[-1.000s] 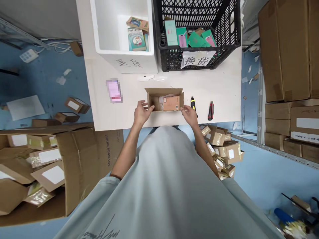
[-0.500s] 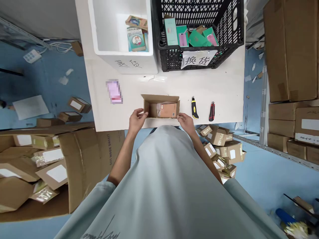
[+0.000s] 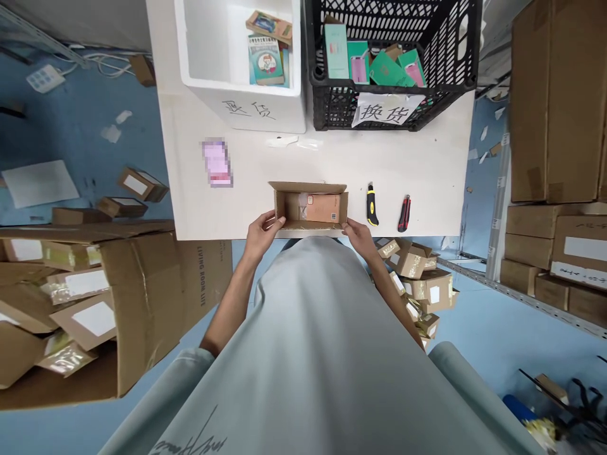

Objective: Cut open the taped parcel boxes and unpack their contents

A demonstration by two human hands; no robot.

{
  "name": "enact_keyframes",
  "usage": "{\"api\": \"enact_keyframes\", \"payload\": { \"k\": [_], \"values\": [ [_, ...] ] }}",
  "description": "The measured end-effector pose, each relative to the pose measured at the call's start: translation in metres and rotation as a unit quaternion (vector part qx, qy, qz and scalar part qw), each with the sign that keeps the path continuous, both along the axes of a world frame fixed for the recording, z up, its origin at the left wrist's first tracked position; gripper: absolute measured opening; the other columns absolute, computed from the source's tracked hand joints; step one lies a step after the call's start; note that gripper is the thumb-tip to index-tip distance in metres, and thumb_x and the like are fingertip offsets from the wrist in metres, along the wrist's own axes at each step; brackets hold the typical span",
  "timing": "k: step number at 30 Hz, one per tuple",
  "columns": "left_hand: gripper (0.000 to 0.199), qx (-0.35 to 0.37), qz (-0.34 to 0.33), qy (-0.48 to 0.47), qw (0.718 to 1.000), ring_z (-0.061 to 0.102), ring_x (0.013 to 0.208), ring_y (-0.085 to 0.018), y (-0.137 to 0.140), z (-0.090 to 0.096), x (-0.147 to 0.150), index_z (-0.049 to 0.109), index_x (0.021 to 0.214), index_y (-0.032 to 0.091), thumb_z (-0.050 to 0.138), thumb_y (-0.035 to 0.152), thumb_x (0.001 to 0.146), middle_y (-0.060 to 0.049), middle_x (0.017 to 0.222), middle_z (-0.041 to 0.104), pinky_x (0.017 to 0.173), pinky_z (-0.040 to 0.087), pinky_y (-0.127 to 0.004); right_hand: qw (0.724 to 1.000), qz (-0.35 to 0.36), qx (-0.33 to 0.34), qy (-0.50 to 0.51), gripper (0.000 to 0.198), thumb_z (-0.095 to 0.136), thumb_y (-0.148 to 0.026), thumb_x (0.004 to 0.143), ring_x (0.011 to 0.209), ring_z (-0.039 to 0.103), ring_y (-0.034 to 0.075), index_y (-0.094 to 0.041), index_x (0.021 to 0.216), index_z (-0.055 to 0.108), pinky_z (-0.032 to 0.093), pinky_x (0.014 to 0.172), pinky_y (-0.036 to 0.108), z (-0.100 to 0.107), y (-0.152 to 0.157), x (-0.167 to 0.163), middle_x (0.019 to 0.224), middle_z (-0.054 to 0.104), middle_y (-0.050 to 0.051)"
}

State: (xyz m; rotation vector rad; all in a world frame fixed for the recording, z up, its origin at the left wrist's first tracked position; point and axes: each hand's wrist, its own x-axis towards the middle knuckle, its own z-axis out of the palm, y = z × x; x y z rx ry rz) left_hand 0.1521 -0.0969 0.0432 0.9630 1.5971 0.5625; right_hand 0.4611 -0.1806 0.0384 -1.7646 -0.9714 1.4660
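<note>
An open cardboard box (image 3: 291, 209) is at the near edge of the table, between my two hands. Its back flap stands up, and an orange-brown packet (image 3: 322, 208) with a barcode lies inside on the right. My left hand (image 3: 260, 239) grips the box's near left corner, thumb on the front wall. At the near right corner, my right hand (image 3: 360, 238) holds the box by its end. Parts of the fingers are hidden behind the box walls. To the right lie a yellow-and-black utility knife (image 3: 372, 205) and a red-and-black utility knife (image 3: 404, 213).
At the back stand a white bin (image 3: 265, 114) with booklets and a black crate (image 3: 327, 114) with green boxes. A pixelated pink item (image 3: 217, 163) lies on the table (image 3: 180, 189). A large carton (image 3: 156, 303) of parcels is at left; more parcels (image 3: 431, 287) are on the floor.
The head view has shifted slightly. Both hands keep their hold on the box, which sits a little farther right in view and shows slightly more of its inside.
</note>
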Motion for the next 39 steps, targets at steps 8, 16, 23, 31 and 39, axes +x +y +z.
{"api": "enact_keyframes", "payload": {
  "k": [8,16,23,31,39],
  "values": [
    [0.066,-0.030,-0.015,-0.011,0.999,0.074,0.141,-0.038,0.003,-0.003,0.001,0.075,0.136,0.016,0.093,0.054,0.085,-0.019,0.153,0.075,0.123,0.060,-0.052,0.999,-0.020,-0.022,0.029,0.064,0.067,-0.074,0.098,0.132,0.075,0.030,-0.024,0.135,0.084,0.068,0.117,0.052,-0.008,0.004,0.004,0.133,0.083,0.001],
    [0.067,-0.033,-0.008,-0.018,0.999,0.073,0.142,-0.037,0.002,-0.004,-0.001,0.074,0.137,0.017,0.093,0.055,0.085,-0.019,0.157,0.073,0.125,0.058,-0.052,0.998,-0.056,-0.029,0.025,0.080,0.068,-0.083,0.093,0.140,0.071,0.035,-0.020,0.140,0.082,0.066,0.118,0.055,-0.012,-0.001,-0.001,0.146,0.080,0.007],
    [0.074,-0.032,-0.029,-0.042,0.998,0.071,0.145,-0.039,0.002,-0.006,-0.005,0.073,0.139,0.018,0.094,0.061,0.083,-0.018,0.159,0.071,0.124,0.059,-0.052,0.997,-0.069,-0.032,0.033,0.081,0.071,-0.085,0.092,0.145,0.069,0.036,-0.022,0.142,0.081,0.066,0.119,0.054,-0.011,-0.004,-0.002,0.152,0.077,0.009],
    [0.071,-0.031,-0.048,-0.029,0.998,0.072,0.142,-0.037,0.006,-0.011,-0.006,0.072,0.140,0.018,0.091,0.060,0.086,-0.020,0.159,0.070,0.121,0.060,-0.050,0.994,-0.095,-0.042,0.035,0.084,0.075,-0.084,0.089,0.148,0.068,0.038,-0.020,0.142,0.081,0.065,0.120,0.054,-0.016,-0.003,-0.003,0.154,0.076,0.012],
    [0.082,-0.030,-0.067,-0.044,0.996,0.068,0.148,-0.037,0.007,-0.020,-0.013,0.070,0.145,0.018,0.088,0.072,0.086,-0.022,0.164,0.066,0.123,0.059,-0.049,0.994,-0.097,-0.034,0.049,0.086,0.071,-0.088,0.092,0.153,0.065,0.036,-0.023,0.147,0.079,0.062,0.121,0.053,-0.016,-0.009,-0.002,0.162,0.071,0.011]
  ]
}}
